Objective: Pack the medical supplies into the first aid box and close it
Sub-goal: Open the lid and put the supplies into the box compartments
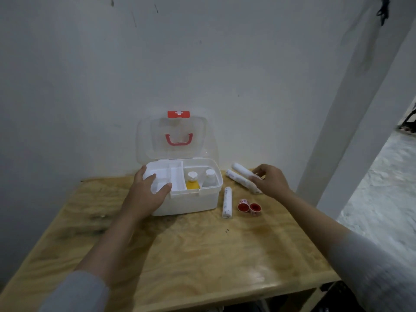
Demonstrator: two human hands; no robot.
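A: Where did you have the first aid box?

B: It stood at the back of the wooden table, close to the wall, with its clear lid swung up and the red handle showing through it.

A: And your left hand?

B: You laid it on the box's front left corner, fingers spread, thumb hooked over the front rim and fingertips over the white tray inside. It covered that corner, so what sat under your palm could not be made out.

A: What was already in the box?

B: 2 bottles in its right compartment: a yellow bottle with a white cap, and a paler bottle just right of it. Their lower parts were hidden by the box wall.

A: Your right hand?

B: Right of the box, over 2 bandage rolls lying side by side. Your fingers were curled down onto the rolls' near ends; whether they actually pinched one, I cannot tell, since the hand hid the contact and blurred a little.

A: Anything else outside the box?

B: 1 single bandage roll lay just off the box's front right corner, and 2 red tape rolls touched each other right of that. Their print was too small to read. Both your grey sleeves were cut off by the frame.
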